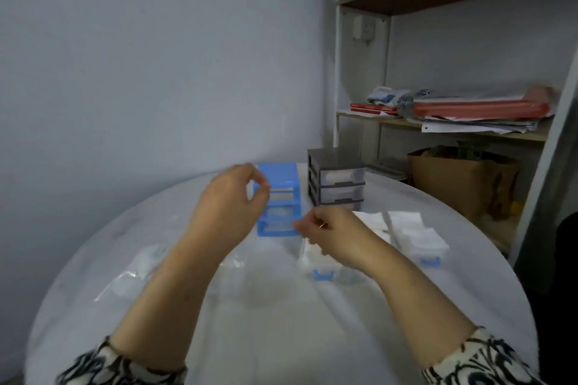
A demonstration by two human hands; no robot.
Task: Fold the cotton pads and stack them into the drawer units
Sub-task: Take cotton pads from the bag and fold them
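Above the bench (281,322), before blue drawer unit (283,180): left hand (233,197) grip pinched, right hand (331,233) grip pinched; contents indiscernible.

The light is soft, cool and fairly dim, with a bluish cast over the wall and the pale worktop (281,337). Shadows are faint and diffuse; no hard glare shows. The whole picture is slightly soft. The left hand (231,197) and right hand (331,231) are smeared by motion blur, and the things just beyond them look hazy. Wide-angle distortion bends the shelf (438,131) uprights and curves the worktop edge outward.
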